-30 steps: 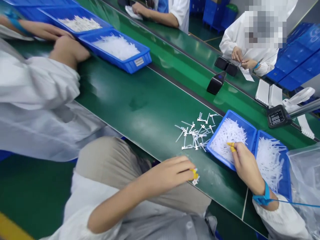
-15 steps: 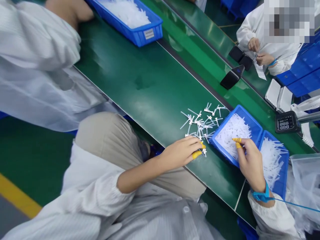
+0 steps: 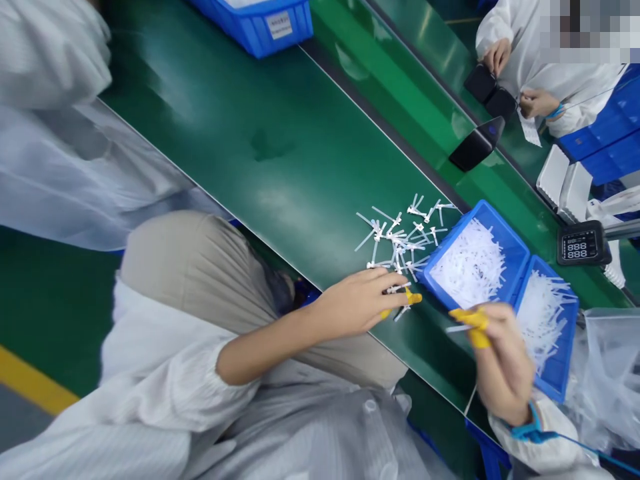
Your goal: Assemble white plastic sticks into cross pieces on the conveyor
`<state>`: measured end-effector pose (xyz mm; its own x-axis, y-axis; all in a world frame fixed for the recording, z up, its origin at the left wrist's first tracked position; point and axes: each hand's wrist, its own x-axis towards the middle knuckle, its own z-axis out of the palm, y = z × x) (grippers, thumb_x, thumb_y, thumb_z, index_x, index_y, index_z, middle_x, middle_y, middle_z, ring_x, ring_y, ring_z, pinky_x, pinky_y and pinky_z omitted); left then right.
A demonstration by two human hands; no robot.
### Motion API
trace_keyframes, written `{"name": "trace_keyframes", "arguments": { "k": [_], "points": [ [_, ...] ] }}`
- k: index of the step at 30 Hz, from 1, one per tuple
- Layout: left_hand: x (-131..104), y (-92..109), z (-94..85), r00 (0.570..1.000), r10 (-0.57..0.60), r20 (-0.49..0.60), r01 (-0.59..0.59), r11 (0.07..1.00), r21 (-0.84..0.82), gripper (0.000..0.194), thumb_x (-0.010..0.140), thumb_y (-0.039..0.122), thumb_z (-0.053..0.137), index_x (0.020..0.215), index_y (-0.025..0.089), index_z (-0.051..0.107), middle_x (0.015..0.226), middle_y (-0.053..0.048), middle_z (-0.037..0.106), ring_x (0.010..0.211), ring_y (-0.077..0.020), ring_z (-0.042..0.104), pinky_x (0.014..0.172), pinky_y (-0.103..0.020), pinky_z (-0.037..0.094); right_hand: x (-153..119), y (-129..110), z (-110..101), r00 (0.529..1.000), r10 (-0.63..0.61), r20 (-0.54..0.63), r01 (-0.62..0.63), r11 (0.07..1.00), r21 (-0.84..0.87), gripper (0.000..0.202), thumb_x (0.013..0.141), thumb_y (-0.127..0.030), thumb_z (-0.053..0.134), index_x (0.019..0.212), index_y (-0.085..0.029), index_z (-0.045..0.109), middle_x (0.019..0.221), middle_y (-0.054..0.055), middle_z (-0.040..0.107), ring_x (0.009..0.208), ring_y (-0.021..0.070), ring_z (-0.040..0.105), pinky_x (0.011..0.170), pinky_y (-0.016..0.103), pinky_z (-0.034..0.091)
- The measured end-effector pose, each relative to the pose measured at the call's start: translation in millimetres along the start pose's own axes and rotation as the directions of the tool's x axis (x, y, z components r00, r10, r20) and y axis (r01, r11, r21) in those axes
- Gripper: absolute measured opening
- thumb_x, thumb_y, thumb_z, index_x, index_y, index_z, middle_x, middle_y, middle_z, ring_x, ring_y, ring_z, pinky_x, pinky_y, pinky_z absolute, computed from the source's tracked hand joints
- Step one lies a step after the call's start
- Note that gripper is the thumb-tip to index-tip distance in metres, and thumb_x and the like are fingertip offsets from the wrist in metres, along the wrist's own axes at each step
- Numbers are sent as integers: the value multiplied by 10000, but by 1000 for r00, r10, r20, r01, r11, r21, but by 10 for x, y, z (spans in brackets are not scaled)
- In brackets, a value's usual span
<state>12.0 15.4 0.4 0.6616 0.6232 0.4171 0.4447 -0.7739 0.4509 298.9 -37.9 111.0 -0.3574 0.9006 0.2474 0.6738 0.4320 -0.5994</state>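
A thin translucent tube point(image 3: 456, 329) is pinched between the yellow-covered fingers of the right hand point(image 3: 503, 360), over the near side of the counter point(image 3: 260, 193). To its left, the left hand point(image 3: 355, 307) grasps a small white jointed piece point(image 3: 407, 308) at its fingertips, above the counter's near edge. Just beyond that hand, similar jointed pieces point(image 3: 397, 250) lie scattered on the counter. Right of them, a blue tray point(image 3: 513, 263) holds a heap of small white parts point(image 3: 473, 263); touching it on the right, a second blue tray point(image 3: 563, 367) holds loose tubes point(image 3: 543, 313). A clear plastic bag point(image 3: 610, 373) lies at the far right. Farther off stand a digital display point(image 3: 580, 243) and a black device point(image 3: 477, 143). At the far left is a labelled blue bin point(image 3: 280, 30); across the counter, a co-worker's hand point(image 3: 497, 57) touches a dark case point(image 3: 480, 83).
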Motion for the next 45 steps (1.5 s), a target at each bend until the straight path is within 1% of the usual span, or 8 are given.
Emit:
{"name": "trace_keyframes", "arguments": {
  "k": [4,7,13,17,22,27,33,45],
  "points": [
    [5,-6,-32,1000,4,31,-3,1000,-23,377,982,47,632,1276,242,764,1407,-109,709,1170,-284,665,1043,-434,573,62,-67,327,958,-76,277,24,982,189,303,1153,-176,444,1315,-265,684,1192,115,664,1031,245,706,895,395,630],
    [21,0,-59,999,14,33,-12,998,-58,380,966,29,616,1257,229,756,1377,-96,719,1127,-272,657,1039,-430,566,111,-2,511,940,-35,339,-62,961,270,256,1191,-251,419,1186,-249,675,1121,95,678,989,227,693,876,367,617],
    [31,4,-74,999,34,5,-34,996,-79,337,975,42,638,1239,217,754,1348,-98,717,1083,-261,646,1000,-410,547,73,119,572,931,38,364,-163,934,319,233,1208,-301,433,1130,-251,647,969,46,664,875,203,663,806,342,569],
    [15,-7,-52,999,40,3,-40,998,-53,160,1072,156,639,1170,217,751,1249,-83,735,1045,-248,639,972,-383,533,76,128,568,929,-41,367,-83,945,316,244,1197,-236,435,1207,-257,678,1060,67,677,911,195,680,828,332,594],
    [5,-13,-36,999,47,-3,-47,998,-35,84,1097,205,658,1085,205,741,1160,-70,730,996,-237,620,922,-366,526,70,105,588,917,-164,365,40,946,323,274,1176,-182,447,1343,-266,646,1316,116,746,1263,241,733,1090,403,604],
    [9,-13,-49,1000,30,-10,-30,998,-55,86,1099,259,677,1064,200,730,1018,-57,687,940,-233,610,886,-360,525,54,87,594,926,-168,337,71,957,281,262,1138,-133,465,1315,-262,609,1220,103,779,1144,239,750,1013,408,624],
    [-10,-16,-80,999,-35,-39,27,984,-178,122,1101,208,598,1107,179,716,1115,-93,692,1056,-248,651,985,-388,566,49,118,607,938,-183,293,122,969,215,208,1083,-106,495,1196,-248,596,966,68,702,880,236,662,793,377,585],
    [3,34,-146,997,33,73,-29,998,-58,335,950,99,712,1251,240,755,1634,-138,570,1386,-373,569,1120,-544,548,-47,174,612,977,3,212,-74,942,326,211,1082,-135,609,1237,-275,638,1156,78,775,956,221,742,813,352,605]
  ]
}}
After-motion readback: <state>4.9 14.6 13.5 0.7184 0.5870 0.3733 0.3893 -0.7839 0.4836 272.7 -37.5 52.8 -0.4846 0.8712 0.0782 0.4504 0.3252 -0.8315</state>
